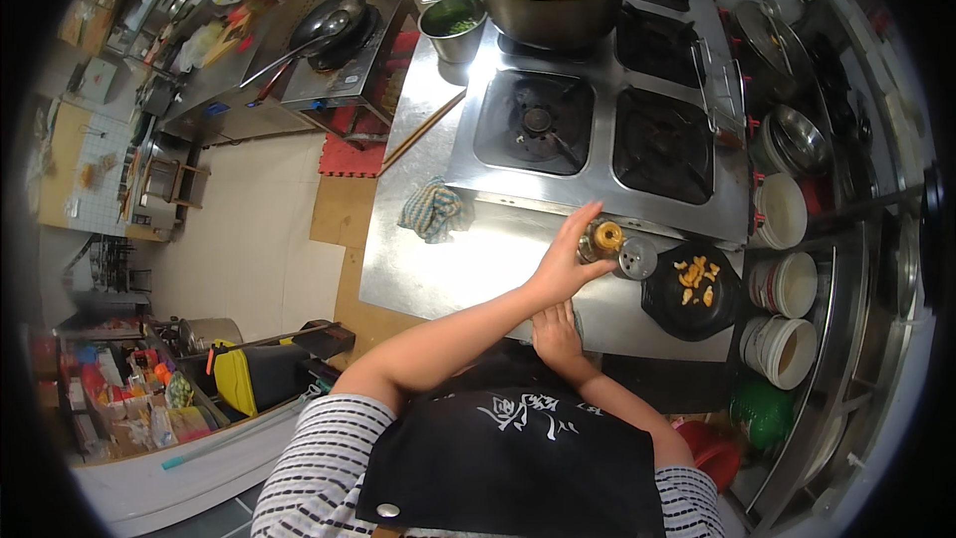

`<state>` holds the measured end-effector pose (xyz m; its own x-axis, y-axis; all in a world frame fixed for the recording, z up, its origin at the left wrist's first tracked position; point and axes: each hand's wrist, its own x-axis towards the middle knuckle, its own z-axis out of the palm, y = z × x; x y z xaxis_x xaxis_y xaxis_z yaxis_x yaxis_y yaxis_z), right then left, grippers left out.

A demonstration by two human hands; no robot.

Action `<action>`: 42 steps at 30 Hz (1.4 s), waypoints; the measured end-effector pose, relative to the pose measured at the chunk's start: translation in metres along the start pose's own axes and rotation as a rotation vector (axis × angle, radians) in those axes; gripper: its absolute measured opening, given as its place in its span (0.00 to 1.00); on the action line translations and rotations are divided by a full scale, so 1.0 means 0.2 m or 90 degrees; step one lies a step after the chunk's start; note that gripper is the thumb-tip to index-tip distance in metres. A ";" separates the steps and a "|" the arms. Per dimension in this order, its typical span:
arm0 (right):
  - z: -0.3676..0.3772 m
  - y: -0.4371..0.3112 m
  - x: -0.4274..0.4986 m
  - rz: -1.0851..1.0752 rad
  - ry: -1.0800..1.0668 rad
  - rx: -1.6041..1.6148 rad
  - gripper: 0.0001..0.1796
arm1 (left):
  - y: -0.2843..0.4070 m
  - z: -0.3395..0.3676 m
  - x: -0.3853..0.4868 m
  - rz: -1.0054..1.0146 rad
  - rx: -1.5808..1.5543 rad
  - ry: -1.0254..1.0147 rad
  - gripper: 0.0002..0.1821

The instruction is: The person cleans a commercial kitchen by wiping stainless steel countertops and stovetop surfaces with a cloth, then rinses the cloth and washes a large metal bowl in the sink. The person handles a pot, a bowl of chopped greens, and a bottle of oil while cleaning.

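My left hand point(566, 258) reaches over the steel counter with its thumb and fingers around a small glass spice jar point(602, 237) that has an orange-yellow top. Directly beside it is a clear lid with shaker holes point(637, 259); whether it belongs to a second jar cannot be told. To the right, a black octagonal dish point(681, 320) bears several golden-brown food pieces point(697, 272). Closer to my body, my right hand point(556, 335) lies at the counter's front edge, fingers extended and close together. A greenish-grey thing shows partly beside its fingers; what it is stays hidden.
A steel gas stove point(605, 183) stands behind the jar, bearing a large steel pot point(553, 19). Left of it are a steel container with chopped greens point(457, 33), long wooden chopsticks point(423, 131) and a striped cloth point(432, 211). White buckets point(780, 276) line the right side.
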<state>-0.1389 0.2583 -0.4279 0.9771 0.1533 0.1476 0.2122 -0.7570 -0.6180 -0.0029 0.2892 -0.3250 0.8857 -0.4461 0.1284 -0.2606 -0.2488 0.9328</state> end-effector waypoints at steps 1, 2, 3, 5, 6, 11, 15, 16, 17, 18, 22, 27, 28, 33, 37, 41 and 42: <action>0.01 -0.01 0.02 -0.011 0.061 0.011 0.26 | -0.03 -0.05 -0.04 -0.076 -0.034 -0.018 0.26; 0.03 -0.03 0.03 0.031 0.029 -0.008 0.27 | -0.08 -0.18 -0.11 -0.139 -0.083 -0.056 0.26; 0.06 -0.05 0.06 0.058 0.047 -0.014 0.28 | -0.14 -0.32 -0.17 -0.172 -0.140 -0.090 0.27; 0.13 -0.11 0.12 0.093 0.071 -0.034 0.28 | -0.27 -0.63 -0.22 -0.165 0.183 -0.139 0.29; 0.17 -0.15 0.16 0.097 0.078 -0.051 0.28 | -0.33 -0.74 -0.24 -0.049 0.332 -0.047 0.32; 0.41 -0.26 0.44 0.062 0.116 -0.097 0.28 | -0.57 -1.07 -0.13 -0.044 0.638 0.079 0.39; 0.53 -0.28 0.65 0.120 0.159 -0.079 0.36 | -0.76 -1.28 0.03 -0.063 0.529 -0.081 0.35; 0.53 -0.29 0.68 0.117 0.181 -0.076 0.34 | -0.80 -1.34 0.06 -0.044 0.471 -0.082 0.34; 0.53 -0.31 0.69 0.141 0.180 -0.073 0.32 | -0.83 -1.41 0.09 -0.046 0.411 -0.106 0.33; 0.51 -0.34 0.69 0.137 0.222 -0.081 0.31 | -0.86 -1.48 0.12 -0.060 0.335 -0.105 0.33; 0.42 -0.58 0.73 0.386 0.296 -0.002 0.32 | -0.92 -1.72 0.16 -0.154 0.089 -0.095 0.32; 0.35 -0.97 1.02 0.463 0.603 0.504 0.31 | -0.73 -1.78 0.13 -0.169 -0.025 -0.088 0.34; 0.35 -1.04 1.08 0.456 0.653 0.610 0.32 | -0.65 -1.77 0.09 -0.154 -0.088 -0.133 0.36; 0.30 -1.17 1.26 0.422 0.643 0.747 0.38 | -0.48 -1.82 0.01 -0.147 -0.375 -0.520 0.29; 0.30 -1.21 1.22 0.522 0.699 0.794 0.34 | -0.73 -1.89 0.23 -0.090 0.068 -0.199 0.16; 0.38 -1.34 1.15 0.507 0.698 0.789 0.27 | -0.99 -1.90 0.42 0.058 0.422 -0.083 0.15; 0.40 -1.38 1.13 0.535 0.706 0.783 0.26 | -1.02 -1.88 0.48 0.060 0.484 -0.110 0.14</action>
<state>0.0258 0.5527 -0.2866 0.4694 -0.7897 -0.3949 0.1250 0.5021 -0.8557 0.2792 0.6208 -0.3772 0.7912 -0.6059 0.0830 -0.5778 -0.6961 0.4261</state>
